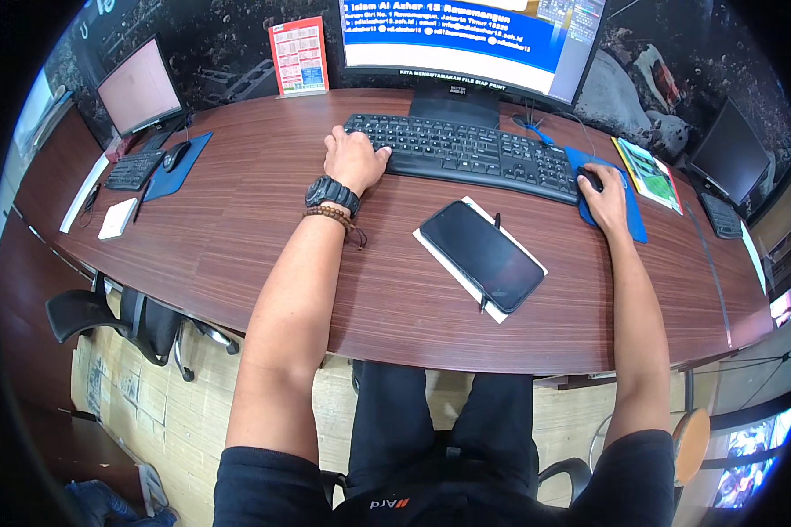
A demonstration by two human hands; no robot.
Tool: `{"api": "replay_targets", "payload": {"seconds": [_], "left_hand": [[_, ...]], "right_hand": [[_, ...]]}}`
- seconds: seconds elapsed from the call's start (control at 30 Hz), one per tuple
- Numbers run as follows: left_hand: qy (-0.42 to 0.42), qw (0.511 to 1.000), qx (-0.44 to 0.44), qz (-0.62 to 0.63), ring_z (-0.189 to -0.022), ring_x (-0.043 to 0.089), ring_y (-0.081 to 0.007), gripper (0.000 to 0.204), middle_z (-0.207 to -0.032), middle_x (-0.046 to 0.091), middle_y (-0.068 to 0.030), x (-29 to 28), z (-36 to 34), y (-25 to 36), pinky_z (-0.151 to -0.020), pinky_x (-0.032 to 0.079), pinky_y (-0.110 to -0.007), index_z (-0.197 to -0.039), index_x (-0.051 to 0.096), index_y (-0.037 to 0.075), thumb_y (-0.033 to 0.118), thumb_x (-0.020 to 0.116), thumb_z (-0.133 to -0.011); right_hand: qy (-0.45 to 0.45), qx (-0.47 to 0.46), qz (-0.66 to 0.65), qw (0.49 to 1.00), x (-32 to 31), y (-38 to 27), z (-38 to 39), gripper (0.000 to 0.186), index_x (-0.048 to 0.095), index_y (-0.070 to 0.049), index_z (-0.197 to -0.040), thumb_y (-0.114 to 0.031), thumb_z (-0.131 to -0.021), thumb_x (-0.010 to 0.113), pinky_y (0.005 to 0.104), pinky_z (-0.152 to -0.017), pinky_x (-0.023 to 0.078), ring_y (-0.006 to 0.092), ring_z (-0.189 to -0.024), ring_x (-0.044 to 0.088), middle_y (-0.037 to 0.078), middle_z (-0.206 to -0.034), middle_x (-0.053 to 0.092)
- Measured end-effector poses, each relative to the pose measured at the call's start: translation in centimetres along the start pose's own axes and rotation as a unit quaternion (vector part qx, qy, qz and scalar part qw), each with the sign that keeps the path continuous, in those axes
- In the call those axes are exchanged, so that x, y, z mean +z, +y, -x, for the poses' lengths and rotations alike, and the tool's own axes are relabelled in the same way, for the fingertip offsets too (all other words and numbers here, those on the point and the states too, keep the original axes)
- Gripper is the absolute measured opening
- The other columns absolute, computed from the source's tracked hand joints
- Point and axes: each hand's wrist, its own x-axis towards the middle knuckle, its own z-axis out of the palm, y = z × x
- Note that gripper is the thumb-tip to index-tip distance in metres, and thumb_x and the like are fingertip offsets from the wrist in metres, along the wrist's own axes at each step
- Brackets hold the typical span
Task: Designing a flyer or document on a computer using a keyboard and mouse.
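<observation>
Since the keyboard (466, 156) and the mouse (592, 180) sit side by side on the tabletop (237, 202), presumably for easy reach, we rest the left hand (353, 161), loosely spread and gripping nothing, on the keyboard's left end; our right hand (605, 204) grips the mouse directly beneath it, on a blue pad (631, 218).

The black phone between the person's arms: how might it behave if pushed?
The phone is probably stiff, being a thin slab. Its glossy face looks slippery. A pen apparently poking out beneath might make it rock.
</observation>
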Motion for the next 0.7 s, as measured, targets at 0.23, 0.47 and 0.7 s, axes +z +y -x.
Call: {"api": "replay_targets", "payload": {"seconds": [0.23,0.47,0.7], "left_hand": [[-0.005,1.000,-0.001,-0.004,-0.121,0.049,-0.0448,0.057,-0.127,0.052,-0.0285,0.25,-0.07,-0.13,-0.100,0.047,-0.049,-0.107,0.068,-0.011,0.042,0.071,-0.087],[0.000,1.000,-0.001,-0.004,-0.120,0.050,-0.0436,0.055,-0.126,0.053,-0.0272,0.36,-0.23,-0.17,-0.099,0.047,-0.050,-0.105,0.069,-0.010,0.042,0.071,-0.087],[0.052,0.998,0.017,0.016,-0.121,0.049,-0.0411,0.046,-0.124,0.054,-0.0228,0.51,-0.33,-0.15,-0.100,0.046,-0.048,-0.121,0.063,0.001,0.033,0.070,-0.089]], "right_hand": [[-0.003,0.005,-0.004,1.000,0.12,0.17,0.11,0.037,0.069,-0.010,-0.116,-0.031,-0.086,0.068,0.0406,-0.102,0.044,0.0331,-0.118,0.057,0.016,-0.123,0.059],[0.000,-0.006,-0.013,1.000,0.08,0.20,0.03,0.036,0.069,-0.008,-0.117,-0.029,-0.087,0.068,0.0404,-0.102,0.044,0.0330,-0.117,0.057,0.017,-0.121,0.059],[0.010,-0.015,-0.018,1.000,0.08,0.51,0.02,0.039,0.067,-0.009,-0.120,-0.028,-0.087,0.069,0.0410,-0.102,0.044,0.0345,-0.117,0.057,0.018,-0.122,0.058]]}}
